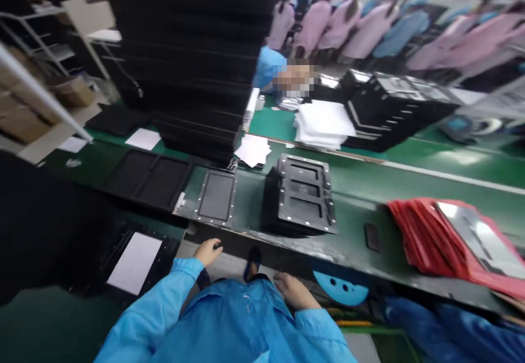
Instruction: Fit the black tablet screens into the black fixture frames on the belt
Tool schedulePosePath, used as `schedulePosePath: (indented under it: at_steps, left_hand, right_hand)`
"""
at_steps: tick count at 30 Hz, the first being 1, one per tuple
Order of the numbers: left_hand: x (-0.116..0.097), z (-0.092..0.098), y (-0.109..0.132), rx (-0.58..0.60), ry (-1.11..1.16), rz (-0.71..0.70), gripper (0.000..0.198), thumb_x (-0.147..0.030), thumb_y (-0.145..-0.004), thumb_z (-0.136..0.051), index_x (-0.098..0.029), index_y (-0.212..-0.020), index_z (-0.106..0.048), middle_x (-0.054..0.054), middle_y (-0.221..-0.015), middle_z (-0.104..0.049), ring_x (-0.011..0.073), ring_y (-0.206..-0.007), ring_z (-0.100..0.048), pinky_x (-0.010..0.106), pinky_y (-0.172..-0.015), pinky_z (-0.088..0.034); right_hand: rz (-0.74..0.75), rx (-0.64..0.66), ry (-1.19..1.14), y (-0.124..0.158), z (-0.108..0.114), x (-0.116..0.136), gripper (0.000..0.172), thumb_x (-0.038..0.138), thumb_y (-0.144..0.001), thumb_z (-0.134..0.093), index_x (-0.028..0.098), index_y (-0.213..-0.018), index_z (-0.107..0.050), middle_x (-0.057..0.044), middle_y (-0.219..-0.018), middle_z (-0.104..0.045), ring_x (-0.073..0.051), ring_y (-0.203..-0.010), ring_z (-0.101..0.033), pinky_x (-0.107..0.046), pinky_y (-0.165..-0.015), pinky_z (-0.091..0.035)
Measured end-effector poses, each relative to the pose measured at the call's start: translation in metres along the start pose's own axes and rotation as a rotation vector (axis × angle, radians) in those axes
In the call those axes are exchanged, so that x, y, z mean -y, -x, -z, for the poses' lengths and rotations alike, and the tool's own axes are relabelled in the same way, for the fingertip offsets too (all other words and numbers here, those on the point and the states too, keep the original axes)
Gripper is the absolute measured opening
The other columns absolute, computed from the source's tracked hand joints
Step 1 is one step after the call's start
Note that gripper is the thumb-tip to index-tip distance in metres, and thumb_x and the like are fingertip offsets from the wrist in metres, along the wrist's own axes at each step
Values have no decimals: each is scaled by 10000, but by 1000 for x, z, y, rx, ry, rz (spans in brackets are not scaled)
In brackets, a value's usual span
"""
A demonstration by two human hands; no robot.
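Note:
My left hand (208, 252) hangs loosely in the air in front of the bench edge, fingers a little curled and apart, with nothing in it. Closest to it on the green bench lies a flat black frame (216, 198) with a dark panel and small light dots round its rim. My right hand (295, 291) is low by my body, below the bench edge, its fingers loose and no object visible in them. Beyond it stands a stack of black plastic trays (304, 189), the top one having three recessed windows.
A tall dark stack (192, 57) rises behind the bench. To the right are a phone-like black object (372, 237) and red sleeves (430, 237) with a grey panel on top. White sheets (326, 119) and black trays (394, 106) stand across, near a co-worker's blue sleeve (268, 66).

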State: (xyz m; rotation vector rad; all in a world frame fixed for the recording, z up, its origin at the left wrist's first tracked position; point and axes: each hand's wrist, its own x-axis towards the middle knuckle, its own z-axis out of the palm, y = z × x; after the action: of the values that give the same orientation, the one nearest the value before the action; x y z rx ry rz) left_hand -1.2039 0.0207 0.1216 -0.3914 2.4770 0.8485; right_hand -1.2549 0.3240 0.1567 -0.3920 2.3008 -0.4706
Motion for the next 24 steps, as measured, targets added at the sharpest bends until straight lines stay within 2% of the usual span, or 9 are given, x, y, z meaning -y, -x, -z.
schedulePosePath:
  at_steps: [3,6,9,11,13,16,20,24]
  left_hand:
    - [-67,-7,-21,-34,6,-92,454,-290,-885,-504,-178,-1324,-527,53,-1306,-628,142,-1179,-593,216,-1033,-430]
    - [-133,-9,-36,-140,20,-130,667,-324,-800,-629,-146,-1409,-421,96,-1386,-560,200,-1238,-557,281,-1062,-429]
    - [-189,4,-45,-234,-78,-118,782,-354,-743,-689,-165,-1431,-370,107,-1414,-530,237,-1280,-520,325,-1061,-427]
    - [-216,17,-48,-253,-185,-97,703,-346,-755,-681,-183,-1387,-420,96,-1354,-585,240,-1239,-551,322,-1023,-442]
    - [-232,29,-47,-238,-289,-75,542,-323,-786,-651,-180,-1291,-513,90,-1251,-653,246,-1163,-600,318,-970,-456]
    - [-242,37,-45,-204,-364,-39,380,-320,-813,-619,-180,-1165,-590,85,-1145,-701,252,-1082,-639,307,-894,-468]
    - [-244,37,-46,-170,-363,9,320,-361,-834,-590,-203,-1110,-620,77,-1116,-717,250,-1046,-661,282,-820,-469]
    - [-250,44,-47,-123,-394,51,315,-417,-836,-575,-202,-1049,-660,98,-1058,-736,285,-1010,-678,308,-784,-479]
  right_hand:
    - [-90,-164,-142,-2,29,-57,382,278,-864,-435,115,-1105,-682,-141,-1163,-686,-258,-1118,-628,-357,-984,-462]
    - [-34,-402,-405,-12,65,-100,511,419,-852,-457,120,-1247,-585,-147,-1255,-637,-251,-1123,-625,-363,-977,-483]
    - [98,-545,-486,-22,103,-113,674,453,-793,-554,155,-1387,-439,-141,-1357,-563,-261,-1167,-598,-400,-987,-481]
    - [155,-549,-369,-26,127,-107,680,386,-772,-598,177,-1394,-421,-134,-1358,-563,-271,-1198,-576,-408,-1001,-462]
    - [143,-482,-215,-26,147,-96,597,316,-779,-599,172,-1344,-465,-137,-1287,-615,-282,-1176,-590,-393,-976,-462]
    - [64,-367,-34,-21,168,-80,430,278,-819,-573,150,-1228,-545,-148,-1160,-677,-292,-1082,-640,-342,-880,-477]
    - [5,-298,81,-16,183,-70,363,289,-842,-578,152,-1178,-584,-156,-1093,-701,-291,-1051,-655,-306,-824,-463]
    - [-66,-259,173,-16,190,-65,339,322,-845,-591,140,-1127,-632,-176,-1027,-715,-316,-1017,-667,-316,-790,-464]
